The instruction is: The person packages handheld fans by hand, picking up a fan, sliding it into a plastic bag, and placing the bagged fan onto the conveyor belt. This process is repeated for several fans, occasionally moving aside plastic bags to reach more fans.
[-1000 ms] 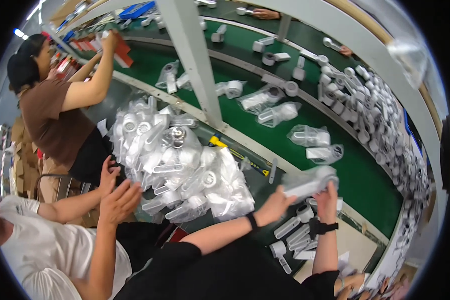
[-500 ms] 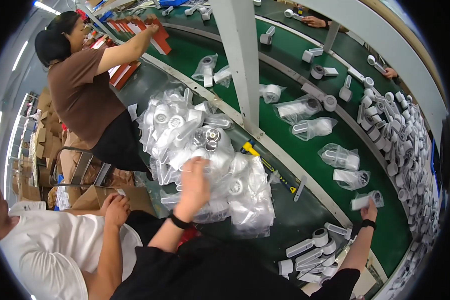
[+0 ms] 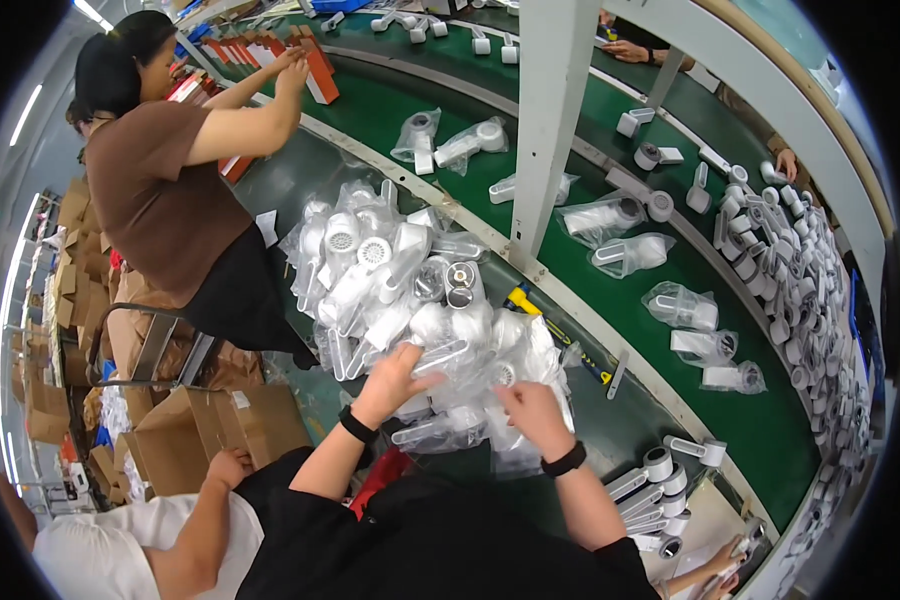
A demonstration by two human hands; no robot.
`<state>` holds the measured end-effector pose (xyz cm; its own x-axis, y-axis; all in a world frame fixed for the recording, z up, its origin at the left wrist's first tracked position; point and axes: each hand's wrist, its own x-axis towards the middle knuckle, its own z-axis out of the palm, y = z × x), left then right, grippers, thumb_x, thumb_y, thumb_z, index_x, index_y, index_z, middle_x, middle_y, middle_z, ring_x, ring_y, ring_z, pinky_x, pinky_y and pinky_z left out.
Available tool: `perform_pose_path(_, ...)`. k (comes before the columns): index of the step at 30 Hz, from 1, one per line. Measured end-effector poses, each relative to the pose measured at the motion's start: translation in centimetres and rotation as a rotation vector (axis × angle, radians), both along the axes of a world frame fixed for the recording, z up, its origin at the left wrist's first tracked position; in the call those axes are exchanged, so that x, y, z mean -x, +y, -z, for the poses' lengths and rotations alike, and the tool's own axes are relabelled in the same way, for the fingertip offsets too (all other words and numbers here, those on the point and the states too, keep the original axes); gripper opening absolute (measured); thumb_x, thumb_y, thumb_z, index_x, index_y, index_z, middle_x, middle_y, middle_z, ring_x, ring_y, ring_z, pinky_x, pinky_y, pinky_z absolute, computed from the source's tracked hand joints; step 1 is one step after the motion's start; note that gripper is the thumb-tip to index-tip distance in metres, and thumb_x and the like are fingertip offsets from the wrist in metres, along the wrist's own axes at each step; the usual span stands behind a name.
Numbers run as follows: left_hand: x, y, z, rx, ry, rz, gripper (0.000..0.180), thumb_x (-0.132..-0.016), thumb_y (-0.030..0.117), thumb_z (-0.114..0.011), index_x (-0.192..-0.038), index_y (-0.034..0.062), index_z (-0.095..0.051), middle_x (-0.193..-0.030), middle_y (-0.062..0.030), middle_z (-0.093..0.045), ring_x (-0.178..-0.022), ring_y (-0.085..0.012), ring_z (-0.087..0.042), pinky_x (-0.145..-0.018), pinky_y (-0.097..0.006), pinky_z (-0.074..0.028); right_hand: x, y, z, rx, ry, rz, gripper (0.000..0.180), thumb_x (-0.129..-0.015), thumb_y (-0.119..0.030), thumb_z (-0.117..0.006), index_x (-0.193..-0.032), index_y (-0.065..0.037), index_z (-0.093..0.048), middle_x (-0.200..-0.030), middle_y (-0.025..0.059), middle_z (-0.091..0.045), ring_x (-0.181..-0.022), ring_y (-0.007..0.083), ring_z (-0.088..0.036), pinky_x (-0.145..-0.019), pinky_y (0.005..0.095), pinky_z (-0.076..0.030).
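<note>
A heap of white handheld devices with round grilled heads in clear plastic bags (image 3: 370,260) covers the table ahead of me. My left hand (image 3: 392,385) is over the heap's near side, thumb and fingers apart, with a bagged device (image 3: 438,357) just beyond its fingertips. To its right, my right hand (image 3: 536,415) has its fingers curled together at flat clear plastic bags (image 3: 545,360); whether a bag is pinched is hidden. A dark band circles each wrist. Several bagged devices (image 3: 705,347) lie on the green belt to the right.
A yellow-and-black hammer (image 3: 560,330) lies beside the belt's metal rail. A grey post (image 3: 552,130) rises ahead. Unbagged devices (image 3: 660,495) are stacked at lower right, near another person's hands (image 3: 720,570). One co-worker (image 3: 170,180) handles orange-and-white boxes; another in white (image 3: 150,540) sits left.
My right hand has left a bagged device on the belt and come back to the plastic bags. My left hand has shifted slightly down. Another person's hands have appeared at lower right.
</note>
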<state>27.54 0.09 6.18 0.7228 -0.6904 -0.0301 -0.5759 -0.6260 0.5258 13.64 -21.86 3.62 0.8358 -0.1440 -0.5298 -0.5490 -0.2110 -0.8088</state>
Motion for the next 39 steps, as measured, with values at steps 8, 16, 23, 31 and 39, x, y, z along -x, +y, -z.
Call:
perform_pose_path(8, 2.8, 4.7, -3.1, 0.377, 0.246, -0.548, 0.023, -0.074, 0.017, -0.073, -0.081, -0.0010, -0.061, -0.068, -0.0085, -0.059, -0.060, -0.0143, -0.054, -0.057, -0.029, -0.044, -2.2, 6.7, -3.0, 0.622, -0.457, -0.023, 0.044, -0.072, -0.017, -0.069, -0.110, -0.005, -0.049, -0.110, 0.0132, -0.053, -0.086, 0.0307, -0.059, -0.060, 0.0415, -0.050)
perform_pose_path(16, 3.9, 7.4, -4.4, 0.673, 0.756, -0.772, 0.024, -0.078, 0.012, -0.065, -0.096, -0.0035, -0.062, -0.078, -0.0008, -0.060, -0.063, -0.0084, -0.051, -0.057, -0.025, -0.042, -5.4, 7.3, 2.4, 0.975, -0.328, -0.367, 0.028, -0.072, -0.006, -0.059, -0.099, -0.005, -0.051, -0.096, 0.0138, -0.057, -0.056, 0.0231, -0.060, -0.049, 0.0335, -0.050)
perform_pose_path(23, 3.3, 4.4, -5.9, 0.578, 0.368, -0.502, 0.008, -0.076, 0.008, -0.061, -0.079, 0.0016, -0.058, -0.065, 0.0022, -0.055, -0.059, -0.0077, -0.050, -0.055, -0.025, -0.040, -4.4, 1.7, 0.5, 0.925, -0.683, -0.652, 0.014, -0.073, -0.008, -0.056, -0.086, -0.004, -0.054, -0.084, 0.0113, -0.055, -0.049, 0.0226, -0.058, -0.043, 0.0341, -0.047)
perform_pose_path(31, 3.8, -9.1, -5.4, 0.521, 0.563, 0.036, 0.020, -0.078, 0.007, -0.060, -0.096, -0.0015, -0.062, -0.077, -0.0037, -0.063, -0.069, -0.0098, -0.058, -0.061, -0.027, -0.047, 7.1, -7.0, -6.5, 0.830, -0.501, -0.167, 0.037, -0.069, -0.003, -0.059, -0.105, -0.010, -0.062, -0.108, 0.0085, -0.063, -0.069, 0.0236, -0.067, -0.055, 0.0337, -0.054)
perform_pose_path(39, 9.0, -25.2, -0.1, 0.627, 0.986, -0.063, 0.021, -0.085, 0.014, -0.060, -0.098, -0.0026, -0.060, -0.074, -0.0054, -0.062, -0.053, -0.0085, -0.057, -0.046, -0.024, -0.047, 13.3, -8.6, -1.2, 0.568, -0.425, 0.119, 0.038, -0.064, 0.000, -0.067, -0.100, -0.013, -0.068, -0.106, 0.0049, -0.067, -0.090, 0.0238, -0.067, -0.074, 0.0338, -0.055)
